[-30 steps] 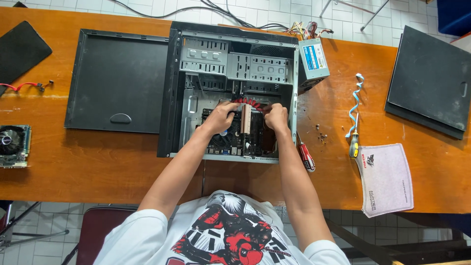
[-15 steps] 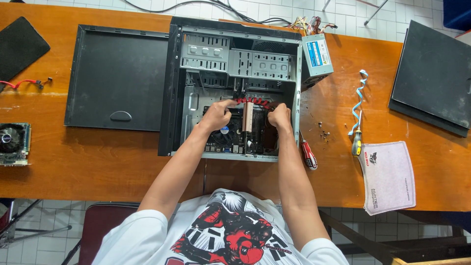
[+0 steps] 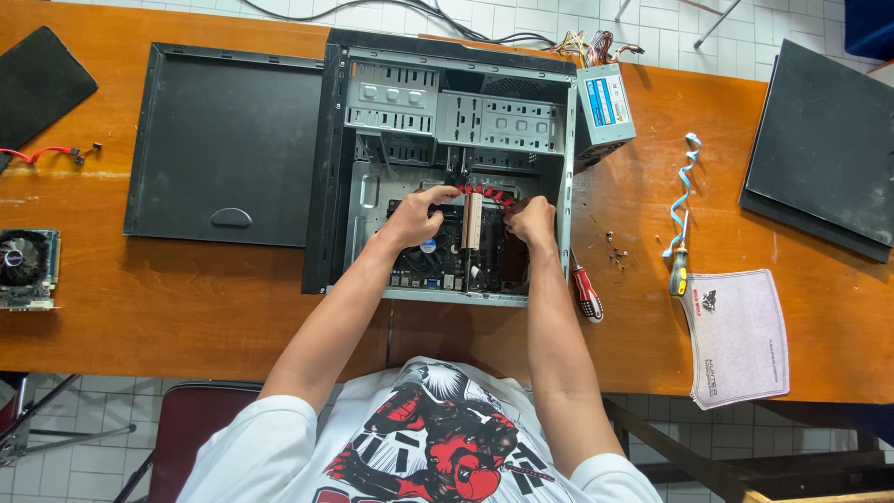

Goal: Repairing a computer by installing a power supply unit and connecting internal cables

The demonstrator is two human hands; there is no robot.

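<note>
While we lean over the open computer case (image 3: 447, 168):
Left hand (image 3: 414, 219): our fingers curl onto the red cable (image 3: 484, 194).
Right hand (image 3: 533, 222): pinching the same cable's other end.
Cable: above the motherboard (image 3: 438, 261).
Power supply (image 3: 605, 107): grey box, blue-white label, right of case.
Mouse pad (image 3: 736, 335): pale, dark print.

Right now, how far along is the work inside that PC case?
Done: side panel off, lying left of the open case; power supply out at the case's top right corner. In hand: left hand and right hand at the red cable above the motherboard. Left: graphics card on the desk.
</note>
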